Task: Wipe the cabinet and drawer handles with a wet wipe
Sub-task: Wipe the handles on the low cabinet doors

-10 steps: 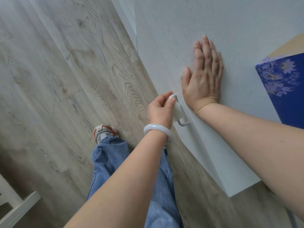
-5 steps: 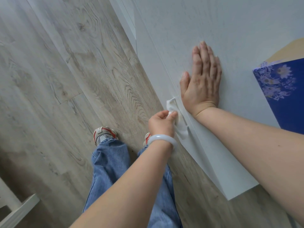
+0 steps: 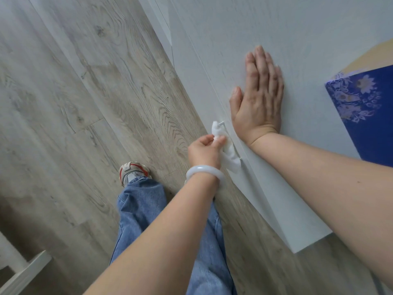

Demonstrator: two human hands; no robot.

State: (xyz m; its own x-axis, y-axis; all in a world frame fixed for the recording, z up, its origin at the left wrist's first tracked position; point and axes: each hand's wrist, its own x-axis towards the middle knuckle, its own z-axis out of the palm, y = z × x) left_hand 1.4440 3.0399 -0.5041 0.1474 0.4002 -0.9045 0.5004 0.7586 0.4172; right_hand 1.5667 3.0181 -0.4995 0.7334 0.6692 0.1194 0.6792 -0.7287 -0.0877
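Observation:
A white wet wipe (image 3: 228, 152) is wrapped around a thin metal handle (image 3: 222, 123) on the front of a pale grey cabinet (image 3: 265, 28). My left hand (image 3: 205, 150), with a white bangle on the wrist, pinches the wipe against the handle's middle. Only the handle's upper end and a bit of its lower end show past the wipe. My right hand (image 3: 259, 96) lies flat on the cabinet's top surface just right of the handle, fingers straight and together.
A blue box with a floral pattern (image 3: 365, 111) sits on the cabinet at the right edge. Wood-look flooring (image 3: 74, 103) spreads to the left. My jeans leg and a sneaker (image 3: 133, 171) are below the handle. A white furniture piece (image 3: 19, 271) shows at bottom left.
My left hand slid the wipe down the handle from its upper end toward the middle, uncovering the top end. My right hand stayed flat on the cabinet.

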